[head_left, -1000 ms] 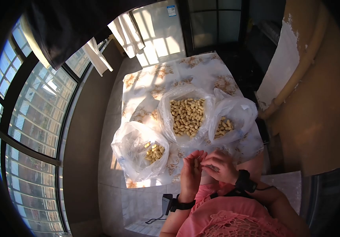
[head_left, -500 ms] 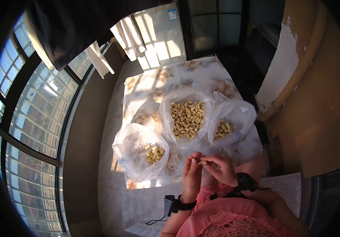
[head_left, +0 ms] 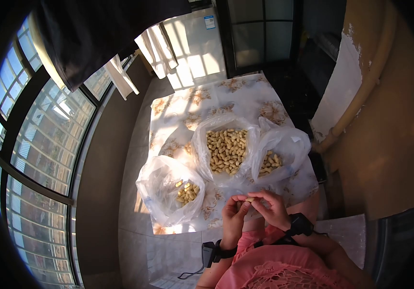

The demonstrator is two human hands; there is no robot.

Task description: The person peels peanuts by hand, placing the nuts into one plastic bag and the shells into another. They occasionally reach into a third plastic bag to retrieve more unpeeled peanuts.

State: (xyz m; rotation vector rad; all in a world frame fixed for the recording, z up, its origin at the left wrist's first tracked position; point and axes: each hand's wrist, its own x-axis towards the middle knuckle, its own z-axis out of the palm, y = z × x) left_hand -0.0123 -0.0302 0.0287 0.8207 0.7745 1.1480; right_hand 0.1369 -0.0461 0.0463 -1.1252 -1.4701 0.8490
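Observation:
A single peanut (head_left: 249, 199) is pinched between the fingertips of both hands at the table's near edge. My left hand (head_left: 234, 215) is closed, its thumb and forefinger on the peanut. My right hand (head_left: 273, 212) grips it from the other side, thumb below and fingers above. Just beyond them, the middle clear plastic bag (head_left: 198, 144) holds a large heap of peanuts (head_left: 226, 150). To its right, another plastic bag (head_left: 297, 143) has a smaller pile of peanuts (head_left: 270, 163). A third bag (head_left: 156, 185) on the left contains some peanuts (head_left: 187, 191).
The bags stand on a table with a flowered cloth (head_left: 233, 86). A barred window (head_left: 48, 139) runs along the left, with dark cloth (head_left: 106, 33) hanging above. A pipe (head_left: 361, 101) crosses the wall on the right.
My left fingers have curled inward and now close on the peanut together with the right hand's. The bags and table sit slightly lower in view.

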